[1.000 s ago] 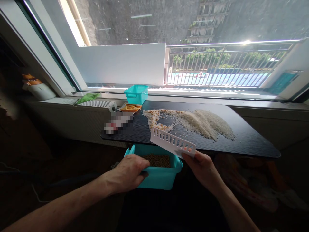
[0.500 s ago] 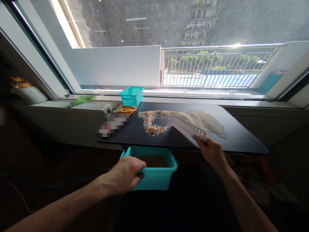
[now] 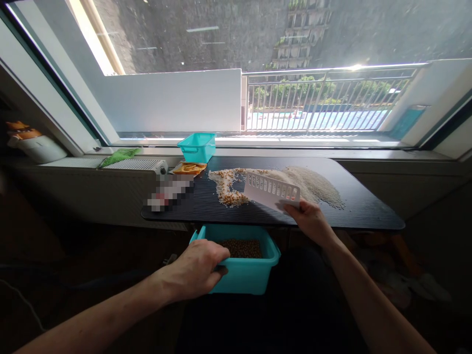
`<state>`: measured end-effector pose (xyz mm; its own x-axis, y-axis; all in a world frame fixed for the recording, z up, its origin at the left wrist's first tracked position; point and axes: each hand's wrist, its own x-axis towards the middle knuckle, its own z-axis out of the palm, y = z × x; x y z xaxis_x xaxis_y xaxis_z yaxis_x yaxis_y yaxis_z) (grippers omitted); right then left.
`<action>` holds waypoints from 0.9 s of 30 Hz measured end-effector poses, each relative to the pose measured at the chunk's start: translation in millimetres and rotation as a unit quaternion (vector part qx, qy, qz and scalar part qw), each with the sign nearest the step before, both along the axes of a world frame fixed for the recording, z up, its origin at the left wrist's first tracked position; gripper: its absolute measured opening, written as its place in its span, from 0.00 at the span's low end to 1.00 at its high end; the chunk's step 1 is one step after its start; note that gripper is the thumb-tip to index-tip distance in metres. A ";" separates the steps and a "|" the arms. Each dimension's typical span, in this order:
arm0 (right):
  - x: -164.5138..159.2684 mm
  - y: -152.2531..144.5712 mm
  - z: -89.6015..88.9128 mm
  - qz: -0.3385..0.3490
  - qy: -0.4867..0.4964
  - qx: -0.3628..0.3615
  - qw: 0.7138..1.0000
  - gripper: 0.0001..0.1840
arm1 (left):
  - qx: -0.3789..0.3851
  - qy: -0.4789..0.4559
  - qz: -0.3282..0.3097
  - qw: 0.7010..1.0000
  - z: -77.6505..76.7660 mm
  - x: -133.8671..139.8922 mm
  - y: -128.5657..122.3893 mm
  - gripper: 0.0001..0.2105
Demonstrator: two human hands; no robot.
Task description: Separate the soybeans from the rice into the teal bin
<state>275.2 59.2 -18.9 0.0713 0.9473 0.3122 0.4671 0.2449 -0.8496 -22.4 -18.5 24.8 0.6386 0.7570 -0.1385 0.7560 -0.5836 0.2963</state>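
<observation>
My left hand (image 3: 204, 263) is closed over the near left rim of a teal plastic bin (image 3: 243, 278), held just below the table's front edge. Small brown pellets (image 3: 243, 248) cover its bottom. In my right hand (image 3: 309, 219) is a flat white plastic scraper (image 3: 271, 194) with a row of slots, pinched at its right end and tilted over the table. Beyond and left of the scraper lies a curved band of white grains mixed with orange-brown bits (image 3: 226, 189). A larger heap of white grains (image 3: 311, 184) spreads to its right.
The dark table (image 3: 363, 201) stands against a window. A smaller teal basket (image 3: 198, 146) and an orange packet (image 3: 189, 168) sit at its back left. Further left are a radiator (image 3: 136, 165), a green cloth (image 3: 120, 156) and a white pot (image 3: 37, 146).
My right hand has moved the scraper left, over part of the curved grain band, turning its slotted face more toward me. My left hand and the bin have shifted slightly right.
</observation>
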 end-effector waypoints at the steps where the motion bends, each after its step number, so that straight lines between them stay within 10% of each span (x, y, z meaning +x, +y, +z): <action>1: 0.7 -0.9 0.0 0.003 0.007 -0.006 1.000 0.20 | -0.001 0.001 -0.001 1.000 0.2 1.2 0.2 0.06; 27: 8.2 -16.0 4.2 0.014 0.072 -0.034 0.997 0.22 | 0.006 -0.002 -0.021 1.000 -0.1 12.6 6.5 0.07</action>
<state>283.4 43.2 -14.7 0.0843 0.9682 0.2356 0.3331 0.1955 -0.9224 -9.9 -11.9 24.7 0.6706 0.7308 -0.1274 0.7295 -0.6183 0.2926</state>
